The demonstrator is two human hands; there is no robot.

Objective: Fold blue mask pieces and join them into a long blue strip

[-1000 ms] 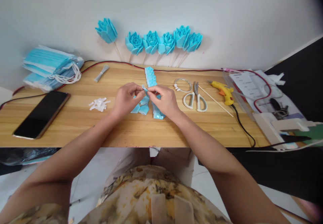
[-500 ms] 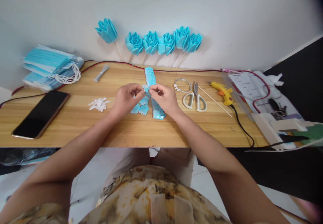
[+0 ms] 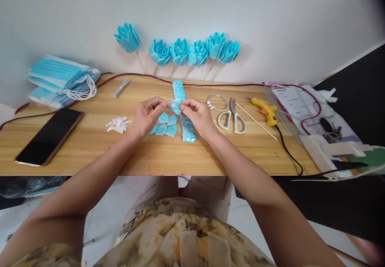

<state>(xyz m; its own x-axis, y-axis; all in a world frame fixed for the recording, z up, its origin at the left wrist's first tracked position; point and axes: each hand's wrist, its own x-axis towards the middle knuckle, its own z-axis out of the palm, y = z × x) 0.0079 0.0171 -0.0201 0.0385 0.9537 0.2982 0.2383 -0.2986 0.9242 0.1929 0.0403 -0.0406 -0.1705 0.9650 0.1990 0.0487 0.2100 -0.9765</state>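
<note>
1. Left hand has shifted slightly leftward, exposing more of the small blue piece.
2. Right hand: thumb and fingers pinched closed on the piece's right edge, over the blue strip.
3. Left thumb and forefinger nearly together at its left edge; cannot tell whether touching.
4. Loose blue cutouts lie on the table, between the forearms.

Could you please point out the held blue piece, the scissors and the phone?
Blue piece (image 3: 175, 105): head view, on its visible face.
Scissors (image 3: 232, 111): head view, near the pivot.
Phone (image 3: 50, 137): head view, mid-screen.
</note>
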